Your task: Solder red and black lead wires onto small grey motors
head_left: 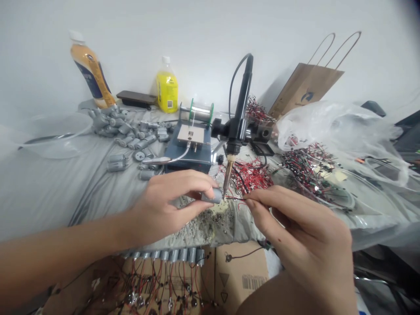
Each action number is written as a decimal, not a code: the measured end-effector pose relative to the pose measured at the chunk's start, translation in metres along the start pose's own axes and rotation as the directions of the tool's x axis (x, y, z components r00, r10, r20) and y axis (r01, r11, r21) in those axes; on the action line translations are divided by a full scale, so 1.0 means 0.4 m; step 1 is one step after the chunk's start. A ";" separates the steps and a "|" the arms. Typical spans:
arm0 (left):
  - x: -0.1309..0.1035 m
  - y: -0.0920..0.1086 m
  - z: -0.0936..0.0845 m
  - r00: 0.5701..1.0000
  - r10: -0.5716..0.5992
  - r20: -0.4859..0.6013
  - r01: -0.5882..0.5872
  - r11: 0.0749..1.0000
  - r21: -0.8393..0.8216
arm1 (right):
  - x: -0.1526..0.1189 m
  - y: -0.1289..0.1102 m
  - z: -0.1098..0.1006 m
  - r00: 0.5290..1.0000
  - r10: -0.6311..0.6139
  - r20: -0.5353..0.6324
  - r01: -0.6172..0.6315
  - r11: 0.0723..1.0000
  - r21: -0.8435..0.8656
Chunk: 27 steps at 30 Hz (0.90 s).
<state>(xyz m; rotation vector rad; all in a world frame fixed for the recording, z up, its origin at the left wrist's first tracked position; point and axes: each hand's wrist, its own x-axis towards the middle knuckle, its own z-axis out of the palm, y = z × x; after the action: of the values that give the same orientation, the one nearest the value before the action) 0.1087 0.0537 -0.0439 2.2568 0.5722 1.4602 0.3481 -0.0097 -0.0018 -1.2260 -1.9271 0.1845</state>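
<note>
My left hand (177, 201) pinches a small grey cylindrical motor (212, 196) between thumb and fingers, its end turned to the right. Right above that end, the tip of a soldering iron (227, 177) points down from a black stand-mounted holder. From the other side, my right hand (292, 232) closes thumb and forefinger on a thin red wire (234, 198), whose far end reaches the motor's end near the iron tip. Whether tip, wire and motor all touch is too small to tell. A blue solder feeder (188, 151) with a solder spool (201, 112) stands behind my left hand.
Loose grey motors (131, 131) lie heaped at the back left. Red wires (251, 175) are piled behind the iron, with more wires (308, 168) by a plastic bag (337, 124) at right. Wired motors (173, 255) line a cardboard box (239, 271) below. Bottles (167, 87) stand behind.
</note>
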 end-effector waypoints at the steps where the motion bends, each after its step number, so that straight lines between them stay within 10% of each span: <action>1: 0.000 -0.001 0.001 1.000 0.005 -0.005 -0.005 1.000 -0.003 | 0.001 0.000 0.001 1.000 0.000 -0.002 0.000 1.000 -0.001; 27: -0.003 -0.001 0.005 1.000 -0.019 -0.016 0.019 1.000 -0.017 | 0.004 0.006 -0.006 1.000 -0.002 0.003 0.002 0.999 0.044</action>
<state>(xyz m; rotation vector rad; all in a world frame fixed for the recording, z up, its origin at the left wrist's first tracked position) 0.1101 0.0534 -0.0459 2.2230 0.5821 1.4696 0.3511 -0.0080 -0.0008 -1.1952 -1.9168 0.2269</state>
